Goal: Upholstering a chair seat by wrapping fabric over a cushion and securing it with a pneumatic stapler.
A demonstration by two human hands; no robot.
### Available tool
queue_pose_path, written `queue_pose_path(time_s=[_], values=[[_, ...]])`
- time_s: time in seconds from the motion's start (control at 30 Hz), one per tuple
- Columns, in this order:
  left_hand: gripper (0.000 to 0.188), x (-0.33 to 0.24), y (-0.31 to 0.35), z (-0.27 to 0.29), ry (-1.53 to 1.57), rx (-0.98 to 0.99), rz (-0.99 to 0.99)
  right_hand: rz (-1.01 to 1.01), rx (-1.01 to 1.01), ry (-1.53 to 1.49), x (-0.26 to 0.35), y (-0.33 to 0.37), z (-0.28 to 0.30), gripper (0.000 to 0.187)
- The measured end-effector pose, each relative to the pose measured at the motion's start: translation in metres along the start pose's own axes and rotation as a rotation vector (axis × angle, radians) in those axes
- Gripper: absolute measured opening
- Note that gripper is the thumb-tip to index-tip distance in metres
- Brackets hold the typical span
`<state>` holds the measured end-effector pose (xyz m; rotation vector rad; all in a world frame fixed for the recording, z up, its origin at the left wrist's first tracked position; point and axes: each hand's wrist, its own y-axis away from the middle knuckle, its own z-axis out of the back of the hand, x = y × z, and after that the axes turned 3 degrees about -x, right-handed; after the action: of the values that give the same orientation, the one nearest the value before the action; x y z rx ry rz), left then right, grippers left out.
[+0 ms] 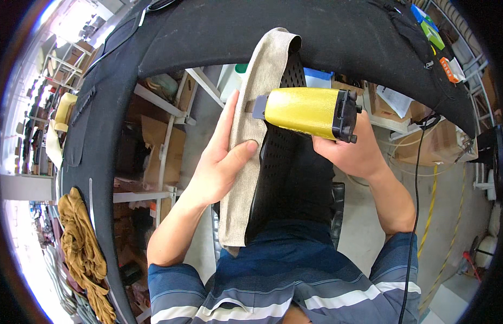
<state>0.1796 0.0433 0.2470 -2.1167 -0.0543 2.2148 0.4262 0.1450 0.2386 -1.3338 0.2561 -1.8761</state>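
Note:
A long, narrow panel [242, 194] stands on edge before me, with beige woven fabric wrapped over its rim and a black perforated inner side. My left hand [219, 164] is closed on its left side, the thumb pressed on the fabric and the fingers along the outer face. In my right hand [357, 148] is a yellow staple gun [300, 110] with a black nose and a black back end. Its nose touches the folded fabric edge, just above my left thumb. The tool's body hides part of the right hand's grip.
A black-covered workbench [208, 35] curves around me at the front and left. Brown gloves [78, 248] lie on its left part, small boxes [451, 70] at the far right. A black cord [413, 216] hangs on the right. Beneath the bench are cardboard boxes [159, 151] and white frame legs.

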Motion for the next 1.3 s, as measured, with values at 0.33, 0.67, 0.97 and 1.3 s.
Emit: queue_pose_path(time_s=[0.33, 0.67, 0.97, 1.3], values=[[0.083, 0.001, -0.001, 0.003, -0.022, -0.002, -0.001, -0.054, 0.044, -0.067, 0.004, 0.007, 0.001, 0.025], [0.083, -0.001, 0.001, 0.001, 0.021, -0.012, 0.007, -0.035, 0.057, -0.058, 0.007, 0.002, 0.0, 0.028], [0.083, 0.0, 0.001, -0.002, 0.033, 0.0, -0.012, -0.026, 0.083, -0.018, 0.007, 0.005, 0.001, 0.03], [0.082, 0.0, 0.001, 0.001, -0.061, 0.005, -0.019, 0.063, 0.062, -0.015, 0.006, 0.003, -0.001, 0.033]])
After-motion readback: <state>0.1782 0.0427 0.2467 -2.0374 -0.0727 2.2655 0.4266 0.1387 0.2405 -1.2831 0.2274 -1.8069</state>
